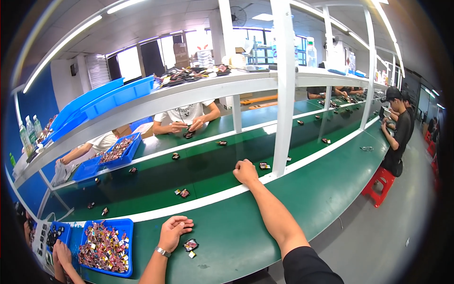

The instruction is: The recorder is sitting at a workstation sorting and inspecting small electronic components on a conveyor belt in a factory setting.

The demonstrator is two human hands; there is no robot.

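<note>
The right hand [246, 172], curled into a loose fist gripping nothing visible, stretches onto the conveyor belt [208, 170] just short of a small dark part [264, 165], while the left hand [173, 232] rests open and empty beside another small part [190, 245] near the belt's white edge.

L hand [173, 231] resting flat, fingers loosely curled, R arm stretched fwd, R hand [245, 172] fisted

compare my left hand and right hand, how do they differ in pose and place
The left hand lies close in on the green table, fingers loosely curled, beside a small dark part. The right hand is stretched far out to the white strip by the belt, closed in a fist. Both are bare and rest on the bench.
</note>
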